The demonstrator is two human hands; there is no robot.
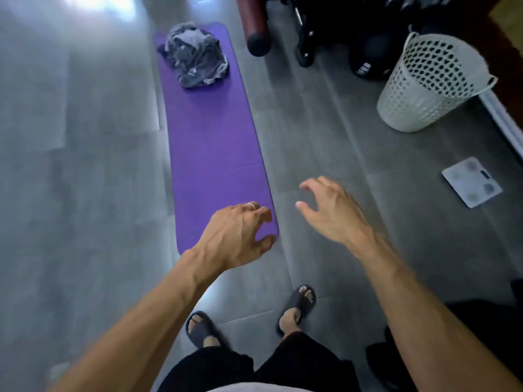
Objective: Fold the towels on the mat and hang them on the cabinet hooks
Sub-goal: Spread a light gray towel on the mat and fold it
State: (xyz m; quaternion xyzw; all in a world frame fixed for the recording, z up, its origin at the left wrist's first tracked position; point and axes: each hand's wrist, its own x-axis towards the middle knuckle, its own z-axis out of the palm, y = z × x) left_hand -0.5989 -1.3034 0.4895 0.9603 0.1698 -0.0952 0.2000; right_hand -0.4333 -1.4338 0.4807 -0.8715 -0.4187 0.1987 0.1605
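Note:
A long purple mat [210, 142] lies on the grey floor and runs away from me. At its far end sits a crumpled heap of grey towels [195, 56]. My left hand [240, 236] hovers over the mat's near right corner with loosely curled fingers and holds nothing; a ring shows on one finger. My right hand [329, 210] hangs in the air to the right of the mat, fingers relaxed and empty. Both hands are far from the towels. No cabinet hooks are in view.
A white perforated laundry basket [424, 86] stands at the right. A white bathroom scale [471, 182] lies on the floor near the right edge. Dark gear, a wheeled frame [307, 32] and a dark red post [253, 24] crowd the far side. My sandalled feet stand below.

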